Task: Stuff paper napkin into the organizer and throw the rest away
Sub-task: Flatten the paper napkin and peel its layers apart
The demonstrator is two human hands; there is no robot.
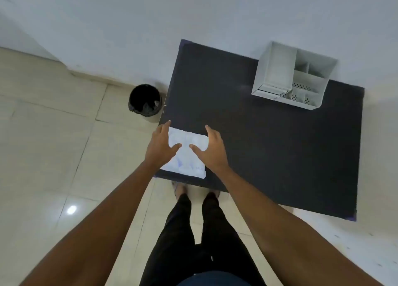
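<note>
Here we list a pack of paper napkins (185, 156): white, flat, roughly rectangular, in a glossy wrapper with faint pale-blue markings, lying at the near left corner of the table (269, 156). Our left hand (160, 144) hovers over its left edge, fingers loosely spread, thumb pointing inward across the wrapper; whether the fingers touch it we cannot tell. Our right hand (212, 148) sits over the right edge in the same way, fingers apart, thumb reaching toward the left thumb, nothing pinched. The table is a dark, matte, rectangular slab. On its far right corner stands the organizer (293, 76), a light grey box with thin walls, one large compartment on the left and several small ones on the right, some with perforated floors. Left of the table, on glossy cream floor tiles (43, 156), stands a round bin (145, 101) lined with a black bag.
</note>
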